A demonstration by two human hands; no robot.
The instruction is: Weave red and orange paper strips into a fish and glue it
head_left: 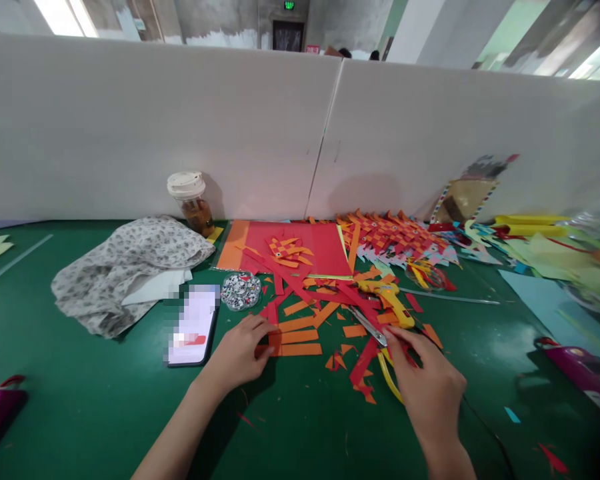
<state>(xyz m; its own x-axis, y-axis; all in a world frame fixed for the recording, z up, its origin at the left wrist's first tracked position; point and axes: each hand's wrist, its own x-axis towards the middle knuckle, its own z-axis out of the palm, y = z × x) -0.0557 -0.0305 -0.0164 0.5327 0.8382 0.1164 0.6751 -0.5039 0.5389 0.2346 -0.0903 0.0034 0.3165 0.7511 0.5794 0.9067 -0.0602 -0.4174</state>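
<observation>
My left hand [243,350] rests on the table with curled fingers. Its thumb and index tips touch the left end of several orange paper strips [303,337], which fan out from a red strip [274,343]. My right hand [425,377] is closed on a pair of scissors [373,327]. Their metal blades point up and left over red paper strips, and a yellow handle loop shows under the hand. Just beyond lies a yellow glue gun [393,300]. Loose orange and red scraps [337,360] lie between both hands.
A phone [194,327], a round case of googly eyes [241,291], a patterned cloth [135,267] and a lidded cup [193,203] stand left. Behind are red paper sheets [330,247] with a woven paper fish [287,252], and a pile of woven fish [395,233]. A white partition [155,127] borders the table.
</observation>
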